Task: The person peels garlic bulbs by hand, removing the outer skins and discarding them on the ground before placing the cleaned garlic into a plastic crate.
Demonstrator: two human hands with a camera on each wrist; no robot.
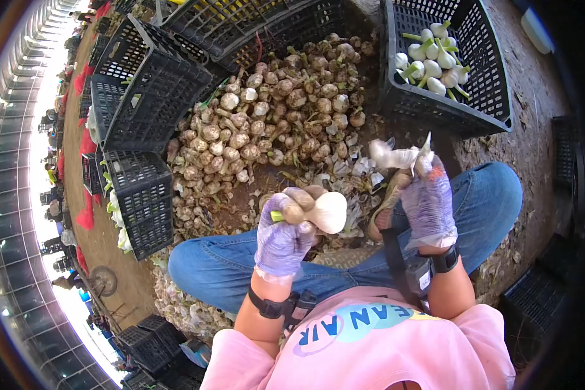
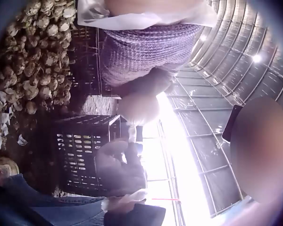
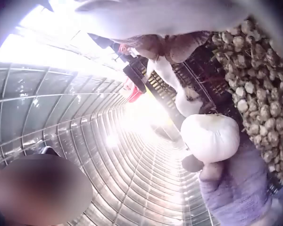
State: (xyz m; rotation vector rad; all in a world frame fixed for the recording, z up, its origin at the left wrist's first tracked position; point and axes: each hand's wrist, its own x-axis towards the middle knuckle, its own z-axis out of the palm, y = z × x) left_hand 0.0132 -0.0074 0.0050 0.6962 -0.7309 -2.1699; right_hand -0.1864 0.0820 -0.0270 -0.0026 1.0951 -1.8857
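Observation:
My left hand [image 1: 285,227], in a purple knitted glove with bare fingertips, grips a clean white garlic bulb [image 1: 330,213]. The bulb's short green stem end [image 1: 277,216] pokes out between the fingers, and its round base faces my other hand. Over to the right, my gloved right hand [image 1: 430,198] is raised apart from the bulb. Its thumb and fingers pinch a loose white strip of garlic skin [image 1: 396,157] that trails off to the left. From the right wrist view, the strip [image 3: 169,77] hangs between the fingertips and the bulb [image 3: 210,137].
A large heap of unpeeled garlic [image 1: 266,120] lies in front, with skin scraps [image 1: 351,175] along its near edge. At upper right stands a black crate [image 1: 445,110] holding several white bulbs [image 1: 435,55]. Other black crates [image 1: 159,91] edge the heap. Jeans-clad legs [image 1: 208,266] frame the work.

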